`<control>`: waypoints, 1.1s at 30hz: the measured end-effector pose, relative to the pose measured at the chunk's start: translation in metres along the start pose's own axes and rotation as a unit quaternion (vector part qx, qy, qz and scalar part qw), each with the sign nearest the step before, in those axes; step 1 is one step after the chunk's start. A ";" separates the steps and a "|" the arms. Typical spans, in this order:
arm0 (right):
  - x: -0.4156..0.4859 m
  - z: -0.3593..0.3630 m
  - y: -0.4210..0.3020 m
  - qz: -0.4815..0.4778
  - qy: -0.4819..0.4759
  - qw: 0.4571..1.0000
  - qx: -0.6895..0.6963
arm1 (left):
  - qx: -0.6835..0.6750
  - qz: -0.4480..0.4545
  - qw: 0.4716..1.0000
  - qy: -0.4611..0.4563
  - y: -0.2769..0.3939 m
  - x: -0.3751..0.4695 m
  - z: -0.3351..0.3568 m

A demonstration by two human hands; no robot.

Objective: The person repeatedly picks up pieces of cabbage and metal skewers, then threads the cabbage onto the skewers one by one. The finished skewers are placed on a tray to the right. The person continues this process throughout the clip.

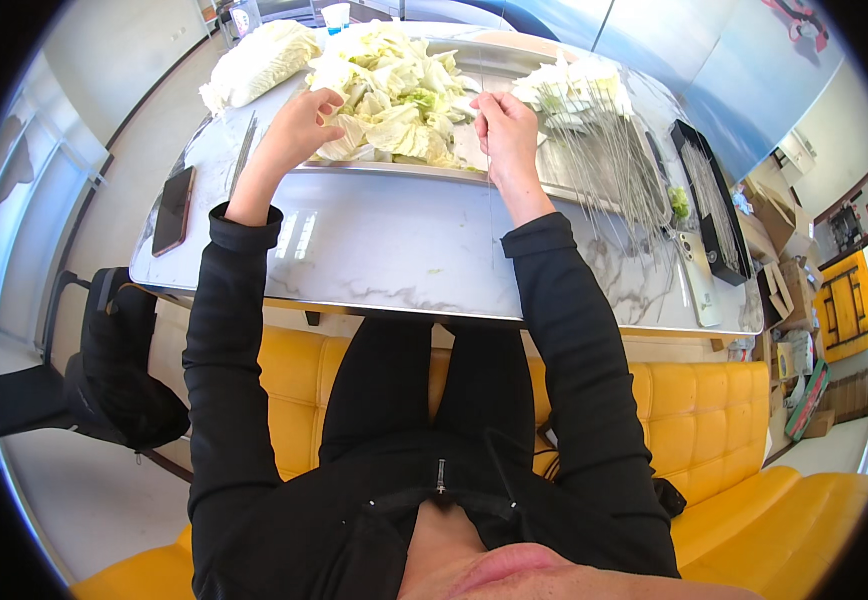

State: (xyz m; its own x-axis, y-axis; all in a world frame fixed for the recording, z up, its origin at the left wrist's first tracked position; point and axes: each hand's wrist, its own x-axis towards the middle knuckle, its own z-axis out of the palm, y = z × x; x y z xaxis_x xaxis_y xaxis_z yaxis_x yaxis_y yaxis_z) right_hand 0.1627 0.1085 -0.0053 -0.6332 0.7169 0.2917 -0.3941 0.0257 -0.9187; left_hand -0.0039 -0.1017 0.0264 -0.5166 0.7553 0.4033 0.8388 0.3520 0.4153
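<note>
Loose pale cabbage leaves (396,97) are heaped in the left part of a metal tray (389,168). At the heap's left edge is my left hand (308,124), its fingers apart and holding nothing that I can see. My right hand (507,131) is closed around a thin metal skewer (491,217), which stands roughly lengthwise in the view, right of the heap. Skewers (606,165) threaded with cabbage pieces (580,82) lie fanned out across the tray's right side, their bare ends over its near rim. A whole napa cabbage (265,64) rests beyond my left hand.
A dark phone (174,211) lies at the marble-look table's (389,240) left end, near some bare skewers (245,146). At the right are a black box of skewers (711,202) and a light phone (696,277). Paper cups (335,16) stand at the far edge.
</note>
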 end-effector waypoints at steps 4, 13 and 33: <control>0.000 -0.001 0.001 -0.002 -0.003 1.000 -0.001 | -0.174 -0.010 0.984 -0.043 -0.004 0.000 -0.010; -0.001 -0.001 0.000 0.003 -0.008 1.000 -0.014 | -0.152 0.033 0.982 -0.107 -0.005 -0.005 -0.011; -0.001 -0.001 -0.002 0.007 0.010 1.000 0.010 | -0.073 -0.013 0.969 0.234 -0.041 0.061 0.011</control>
State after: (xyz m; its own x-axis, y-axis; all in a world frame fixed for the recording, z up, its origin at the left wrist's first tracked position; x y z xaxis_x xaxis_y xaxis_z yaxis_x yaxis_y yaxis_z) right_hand 0.1646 0.1083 -0.0039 -0.6248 0.7315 0.2732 -0.3985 0.0022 -0.9172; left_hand -0.0681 -0.0644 0.0248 -0.5877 0.4012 0.7026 0.8085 0.2599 0.5279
